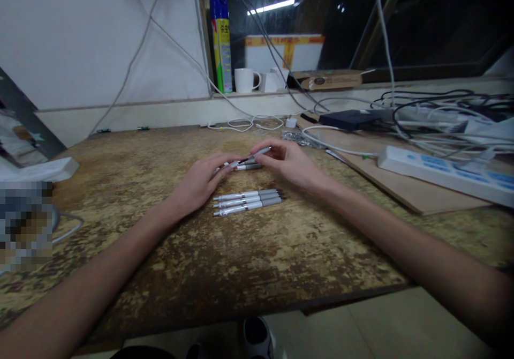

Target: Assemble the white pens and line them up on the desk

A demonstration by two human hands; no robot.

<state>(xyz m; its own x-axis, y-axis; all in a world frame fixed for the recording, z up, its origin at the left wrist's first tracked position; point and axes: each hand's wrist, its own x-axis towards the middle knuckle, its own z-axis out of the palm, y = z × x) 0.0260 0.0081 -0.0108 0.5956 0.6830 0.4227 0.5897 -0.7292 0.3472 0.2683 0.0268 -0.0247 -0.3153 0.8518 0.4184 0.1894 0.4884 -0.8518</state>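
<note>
My right hand (291,161) pinches a grey pen piece (264,151) between thumb and fingers, above the tabletop. A thin dark end of it points left, towards my left hand (203,181). The thumb and fingers of my left hand are closed around the left end of a pen; the fingers hide part of it. Under and between the hands lies another white and grey pen (247,167). Nearer to me, several white and grey pens (247,202) lie side by side in a row, clips to the left and dark tips to the right.
The worn wooden table (257,262) ends at a front edge near me. On the right are a white power strip (441,171), a brown board (401,187) and tangled cables (433,112). A spray can (220,48) and a white mug (244,80) stand on the windowsill.
</note>
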